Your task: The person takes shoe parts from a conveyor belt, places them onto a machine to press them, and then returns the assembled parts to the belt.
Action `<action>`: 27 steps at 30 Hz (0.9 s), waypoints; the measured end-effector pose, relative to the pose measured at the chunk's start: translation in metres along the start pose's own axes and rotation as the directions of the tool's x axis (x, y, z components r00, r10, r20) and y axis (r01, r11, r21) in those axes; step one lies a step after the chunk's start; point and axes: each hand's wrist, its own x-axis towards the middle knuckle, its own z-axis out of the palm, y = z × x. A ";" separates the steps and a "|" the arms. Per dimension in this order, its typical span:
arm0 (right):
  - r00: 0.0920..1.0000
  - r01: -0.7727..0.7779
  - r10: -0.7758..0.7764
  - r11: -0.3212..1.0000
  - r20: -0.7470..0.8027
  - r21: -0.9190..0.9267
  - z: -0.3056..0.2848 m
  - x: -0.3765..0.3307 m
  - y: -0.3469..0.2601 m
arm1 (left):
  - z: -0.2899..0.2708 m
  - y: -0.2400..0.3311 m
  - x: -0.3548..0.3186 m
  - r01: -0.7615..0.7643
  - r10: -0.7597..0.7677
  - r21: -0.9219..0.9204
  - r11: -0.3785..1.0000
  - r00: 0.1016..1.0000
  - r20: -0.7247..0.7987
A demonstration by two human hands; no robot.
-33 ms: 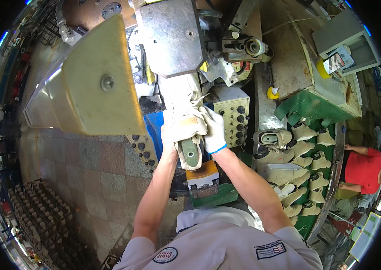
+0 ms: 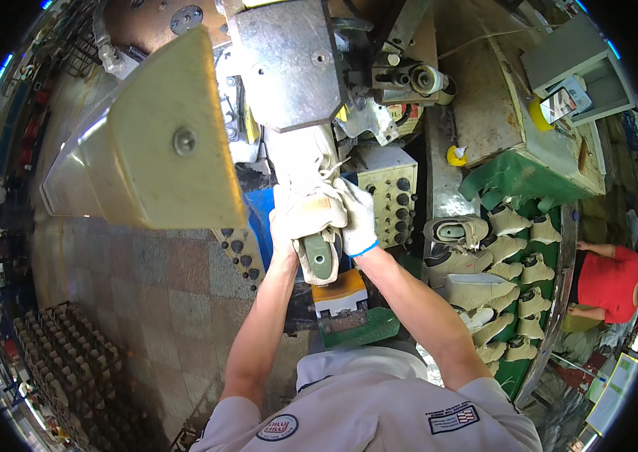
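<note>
A beige lace-up shoe upper (image 2: 310, 207) is stretched over a green shoe last (image 2: 320, 262), heel toward me. Its toe end reaches beneath a thick metal plate (image 2: 289, 68) of a machine. My left hand (image 2: 282, 232) grips the shoe's left side; its fingers are partly hidden by the upper. On the opposite side my right hand (image 2: 360, 215), in a white glove with a blue cuff, is closed around the shoe near the laces. Just below the heel is an orange-topped machine block (image 2: 340, 288).
A large yellowed guard (image 2: 157, 135) juts out at left. Right of the shoe stands a knob panel (image 2: 396, 203). Several beige uppers (image 2: 477, 290) rest on a green rack farther right. Beyond is a person in red (image 2: 609, 285). A loaded rack (image 2: 67, 354) stands lower left.
</note>
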 end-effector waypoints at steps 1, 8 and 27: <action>1.000 0.000 0.000 1.000 0.008 0.006 0.002 0.002 0.000 | -0.004 -0.001 0.001 -0.044 0.043 0.060 0.997 0.999 0.021; 1.000 0.006 -0.006 1.000 0.009 0.018 0.013 0.004 -0.005 | -0.010 -0.018 0.006 -0.093 0.089 -0.093 0.991 0.995 -0.049; 0.995 0.029 -0.040 0.994 -0.096 -0.107 -0.113 -0.101 -0.082 | 0.101 0.064 -0.080 0.053 0.255 0.788 0.614 0.931 -0.261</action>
